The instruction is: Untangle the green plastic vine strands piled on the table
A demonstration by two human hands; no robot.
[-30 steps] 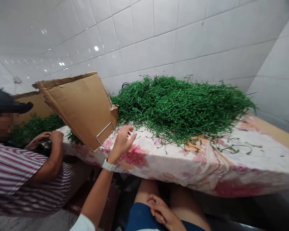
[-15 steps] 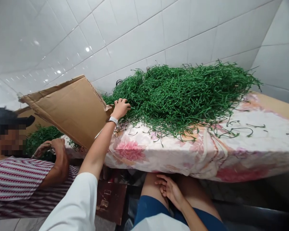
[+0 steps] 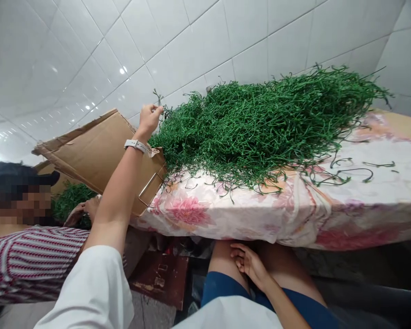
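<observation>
Lower right of the frame, the worktop (image 3: pixel 380 201) lies mostly bare; the green heap (image 3: pixel 260 123) fills the centre, and tilted cardboard (image 3: pixel 99 155) walls off the left.

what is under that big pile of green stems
The green stems lie on a floral cloth that drapes over the table edge. The table itself is covered, so its surface cannot be seen. The left hand pinches stems at the pile's left end.

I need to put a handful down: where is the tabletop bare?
The floral cloth is bare along the front edge and right of the green strand pile, apart from stray strands. The back is covered by the pile; the cardboard crowds the left corner.
</observation>
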